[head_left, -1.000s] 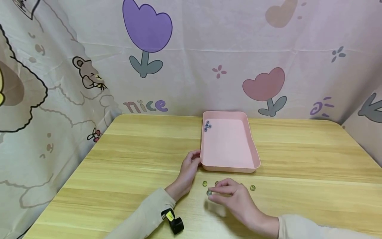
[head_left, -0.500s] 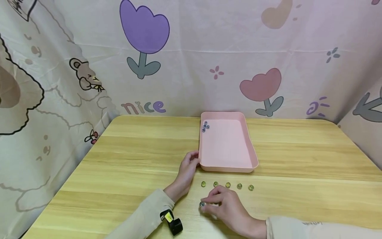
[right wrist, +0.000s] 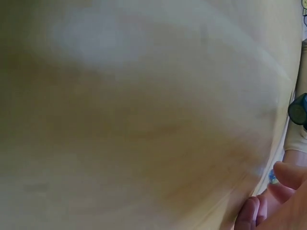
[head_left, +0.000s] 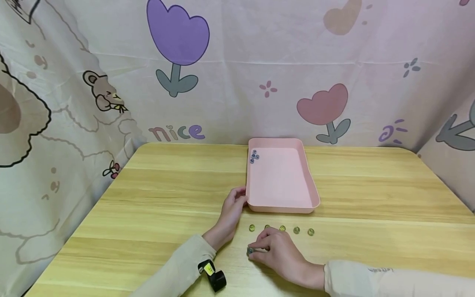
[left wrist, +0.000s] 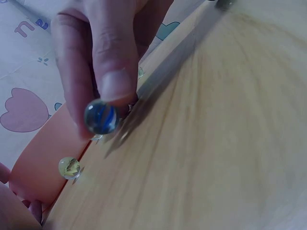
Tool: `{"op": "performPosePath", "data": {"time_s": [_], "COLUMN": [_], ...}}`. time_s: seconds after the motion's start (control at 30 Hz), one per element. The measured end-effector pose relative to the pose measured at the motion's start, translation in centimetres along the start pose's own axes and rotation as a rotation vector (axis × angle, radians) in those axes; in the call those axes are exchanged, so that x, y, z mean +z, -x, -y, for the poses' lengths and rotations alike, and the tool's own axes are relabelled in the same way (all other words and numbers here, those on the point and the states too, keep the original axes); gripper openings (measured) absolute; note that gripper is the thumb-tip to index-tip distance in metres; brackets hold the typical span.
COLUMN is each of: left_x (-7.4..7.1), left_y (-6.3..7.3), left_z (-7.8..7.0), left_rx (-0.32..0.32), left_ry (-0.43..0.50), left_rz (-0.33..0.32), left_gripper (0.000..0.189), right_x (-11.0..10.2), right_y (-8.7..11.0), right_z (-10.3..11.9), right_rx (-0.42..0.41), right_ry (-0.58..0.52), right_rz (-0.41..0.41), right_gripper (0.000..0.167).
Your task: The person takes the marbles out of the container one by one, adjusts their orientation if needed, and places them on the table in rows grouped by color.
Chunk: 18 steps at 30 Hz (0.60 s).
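Note:
A pink tray (head_left: 282,210) stands at the back of the wooden table. My left hand (head_left: 229,212) holds it at the near left corner, with the fingertips partly hidden. Between thumb and fingers my right hand (head_left: 276,253) pinches a clear marble with blue swirls (left wrist: 101,117), close over the tabletop. Several yellow-green marbles lie in a row before the tray, among them one at the left end (head_left: 252,227) and one at the right end (head_left: 311,232). My right hand partly covers one of this row in the head view. Several blue marbles (head_left: 254,156) sit at the tray's far left.
A black wrist camera (head_left: 217,280) is strapped to the left sleeve. A printed curtain (head_left: 230,99) hangs behind the wooden table (head_left: 174,181) and along its left side. The right wrist view mostly shows blurred tabletop.
My right hand has moved left and toward the person with the blue marble, uncovering more of the yellow-green row. It has barely moved in the last half second. My left hand stays at the tray.

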State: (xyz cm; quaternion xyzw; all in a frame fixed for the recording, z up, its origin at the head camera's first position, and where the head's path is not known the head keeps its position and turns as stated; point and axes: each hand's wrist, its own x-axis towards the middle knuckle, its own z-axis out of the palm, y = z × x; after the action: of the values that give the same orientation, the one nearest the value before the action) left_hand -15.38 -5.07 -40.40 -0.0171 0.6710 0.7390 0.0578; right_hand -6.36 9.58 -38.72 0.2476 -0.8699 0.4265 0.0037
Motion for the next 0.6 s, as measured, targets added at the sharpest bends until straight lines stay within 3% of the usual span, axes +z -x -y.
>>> {"op": "performPosePath", "data": {"time_s": [0.23, 0.6], "left_x": [0.05, 0.02], "left_y": [0.02, 0.05], "left_z": [-0.07, -0.10], "left_rx": [-0.004, -0.009], "left_ry": [0.007, -0.002], "left_rz": [-0.006, -0.009], "left_gripper": [0.038, 0.038], "right_x": [-0.32, -0.34], "right_y": [-0.59, -0.67], "right_z": [0.03, 0.10], "right_rx": [0.021, 0.025], "right_ry": [0.001, 0.018], "right_rz": [0.069, 0.069], "right_gripper": [0.013, 0.013]}}
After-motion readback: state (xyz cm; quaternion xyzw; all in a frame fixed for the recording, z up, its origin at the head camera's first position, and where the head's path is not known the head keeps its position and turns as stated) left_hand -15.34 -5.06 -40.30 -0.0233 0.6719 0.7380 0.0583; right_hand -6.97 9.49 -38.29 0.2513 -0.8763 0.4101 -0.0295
